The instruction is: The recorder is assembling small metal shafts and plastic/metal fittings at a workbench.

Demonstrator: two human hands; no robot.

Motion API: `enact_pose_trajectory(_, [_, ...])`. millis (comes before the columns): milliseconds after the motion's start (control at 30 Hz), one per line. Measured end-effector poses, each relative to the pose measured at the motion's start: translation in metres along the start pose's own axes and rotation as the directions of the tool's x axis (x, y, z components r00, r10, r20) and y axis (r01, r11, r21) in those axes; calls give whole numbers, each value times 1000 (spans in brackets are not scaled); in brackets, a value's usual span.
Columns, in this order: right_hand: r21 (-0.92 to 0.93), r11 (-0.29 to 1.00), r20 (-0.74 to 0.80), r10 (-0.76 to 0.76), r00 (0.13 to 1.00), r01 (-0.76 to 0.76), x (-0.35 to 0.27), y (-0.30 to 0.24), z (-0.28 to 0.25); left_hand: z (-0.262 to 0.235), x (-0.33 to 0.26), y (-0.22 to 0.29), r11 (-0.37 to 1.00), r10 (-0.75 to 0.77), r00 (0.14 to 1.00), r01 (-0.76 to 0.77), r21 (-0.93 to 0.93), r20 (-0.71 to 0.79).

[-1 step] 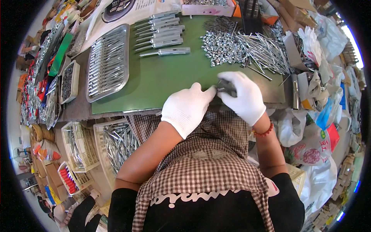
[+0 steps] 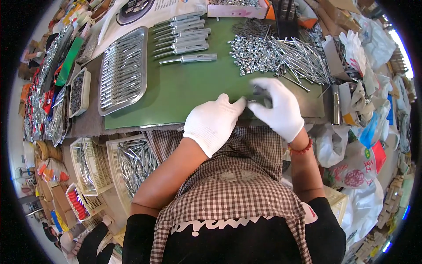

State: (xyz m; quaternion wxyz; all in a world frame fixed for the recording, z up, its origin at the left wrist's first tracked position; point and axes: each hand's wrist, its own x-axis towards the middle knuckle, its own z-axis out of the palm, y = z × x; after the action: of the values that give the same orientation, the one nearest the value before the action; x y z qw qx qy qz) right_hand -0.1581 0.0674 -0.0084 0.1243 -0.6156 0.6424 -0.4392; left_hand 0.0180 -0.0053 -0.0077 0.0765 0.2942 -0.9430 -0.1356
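My left hand (image 2: 212, 119), in a white knit glove, is closed over the mat's front edge. It grips a slim silver metal tool, mostly hidden, with a small end (image 2: 180, 129) showing beside the wrist. My right hand (image 2: 279, 108), also gloved, is beside it with thumb and fingers apart. Its thumb is close to a small shiny metal tip (image 2: 252, 101) by the left fingertips; whether they touch is unclear. Farther off on the green mat (image 2: 189, 90) are small silver nuts (image 2: 250, 53), a heap of thin metal rods (image 2: 301, 59) and a row of silver pointed tools (image 2: 193, 58).
Left on the bench is a metal tray (image 2: 144, 79) of similar tools, beside a box of small dark parts (image 2: 77, 93). A black holder (image 2: 286, 20) stands at the back. Below the bench are baskets (image 2: 110, 154) of metal pieces. Plastic bags (image 2: 329, 145) crowd the right.
My right hand has shifted slightly right, and its fingers have moved away from the left fingertips. The left hand stays in place.
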Motion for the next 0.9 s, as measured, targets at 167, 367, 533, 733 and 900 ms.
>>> enact_pose_trajectory(167, [984,95,92,466,880,-154,15,2,20,-1,1,3,1000,14,1000,-14,27,-9])
enact_pose_trajectory(367, [1000,-6,25,362,932,-24,17,10,40,0,2,3,999,23,1000,-23,28,13])
enact_pose_trajectory(533, [937,330,-30,412,911,-119,15,1,48,-3,3,4,999,29,1000,-29,45,4])
enact_pose_trajectory(733, [869,493,-210,433,877,-35,7,12,49,-19,17,27,987,-14,993,-5,163,120])
enact_pose_trajectory(900, [976,199,-164,405,899,88,14,8,41,4,5,2,988,103,990,-92,124,-92])
